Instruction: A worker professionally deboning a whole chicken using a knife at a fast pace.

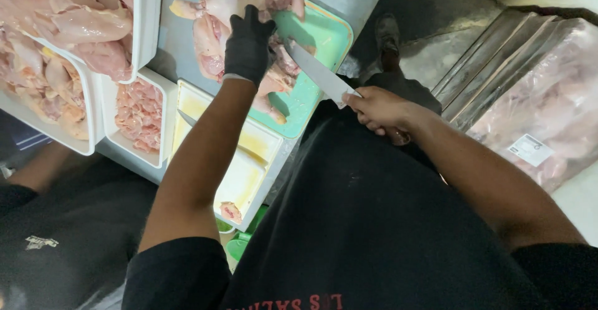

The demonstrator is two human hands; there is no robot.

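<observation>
On the green board [324, 36] at the middle of the bench [177, 42], the left hand [248, 47], in a black glove, presses down on a raw chicken [215, 20], its fingers spread flat over the meat and not closed around it. The right hand [380, 109], bare, is closed tight round the handle of a knife [319, 73]; the blade slants up and left from the fist, its tip reaching the chicken just beside the gloved hand. The chicken lies across the board's left half and hangs a little over its edge.

Left of the board stand white tubs: one [146, 17] heaped with whole pale pieces, another [163, 98] below it holding smaller pink cuts. Nearer the body sits a white tray [249, 166] smeared yellow inside, with one small scrap [230, 211] in its near corner. To the right, well apart from the hands, lie clear bags [542, 92] of chicken, one bearing a white label. A dark shoe [387, 36] shows on the floor beyond the board
</observation>
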